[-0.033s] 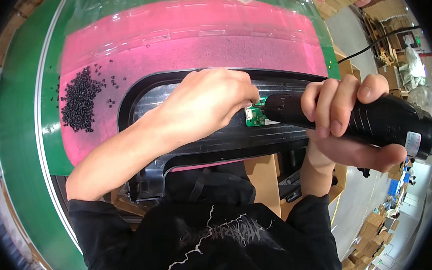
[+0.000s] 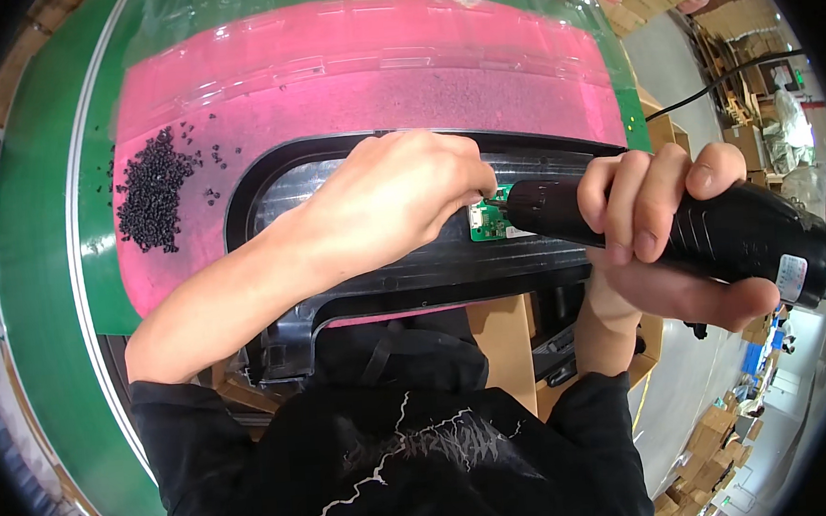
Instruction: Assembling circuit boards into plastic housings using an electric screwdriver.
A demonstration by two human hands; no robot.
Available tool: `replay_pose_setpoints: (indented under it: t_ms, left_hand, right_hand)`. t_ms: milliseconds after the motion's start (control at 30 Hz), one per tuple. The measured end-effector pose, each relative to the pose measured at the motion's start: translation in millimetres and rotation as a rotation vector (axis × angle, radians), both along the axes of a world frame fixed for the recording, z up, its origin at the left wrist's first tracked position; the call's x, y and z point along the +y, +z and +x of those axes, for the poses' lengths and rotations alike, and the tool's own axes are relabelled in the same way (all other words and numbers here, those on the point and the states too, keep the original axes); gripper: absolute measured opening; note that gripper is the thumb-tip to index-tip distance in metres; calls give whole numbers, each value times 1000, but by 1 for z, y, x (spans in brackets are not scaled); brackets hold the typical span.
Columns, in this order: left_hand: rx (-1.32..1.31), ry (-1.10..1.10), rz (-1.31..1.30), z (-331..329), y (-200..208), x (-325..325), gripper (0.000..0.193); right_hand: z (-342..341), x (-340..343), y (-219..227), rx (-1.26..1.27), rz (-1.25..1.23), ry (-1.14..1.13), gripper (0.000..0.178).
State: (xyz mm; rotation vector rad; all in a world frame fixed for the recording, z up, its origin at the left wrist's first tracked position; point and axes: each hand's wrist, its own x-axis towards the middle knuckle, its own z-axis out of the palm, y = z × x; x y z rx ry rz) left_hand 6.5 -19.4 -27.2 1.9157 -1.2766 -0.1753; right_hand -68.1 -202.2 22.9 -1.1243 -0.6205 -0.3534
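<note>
My right hand (image 2: 661, 210) is wrapped round a black electric screwdriver (image 2: 547, 212), held nearly level with its nose pointing left. The tip meets a small green circuit board (image 2: 489, 230) with a white connector. This board lies inside a long black plastic housing (image 2: 387, 293) with a raised rim. Over the housing reaches my left hand (image 2: 418, 182), its fingers pinched together beside the screwdriver's tip at the board's upper edge. Whatever those fingertips hold is hidden.
A heap of small black screws (image 2: 152, 194) lies on the pink mat (image 2: 347, 101), left of the housing. Clear plastic trays (image 2: 325, 60) cover the mat's far part. Below the housing stands an open cardboard box (image 2: 501, 342). A black cable (image 2: 724, 78) hangs at the right.
</note>
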Motion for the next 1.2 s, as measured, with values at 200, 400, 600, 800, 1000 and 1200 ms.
replay_pose_setpoints:
  t_ms: [200,400,600,800,1000,1200]
  left_hand:
    - [-7,13,-5,2,-2,0,14]
    - [-90,116,20,-1,4,1,15]
    - [-95,159,-26,-1,3,-1,10]
    - [-70,179,-34,0,2,-1,11]
    - [-44,168,-23,1,6,1,10]
    - [-50,192,4,-1,4,1,10]
  right_hand:
    - [5,-4,-5,-46,-61,-29,76]
    - [14,-4,-23,-24,-68,-143,80]
    - [14,-2,-24,-9,-70,-176,79]
    - [17,-5,-23,16,-67,-97,82]
    - [17,4,-20,30,-39,-82,82]
    - [11,20,-10,279,-148,-315,75]
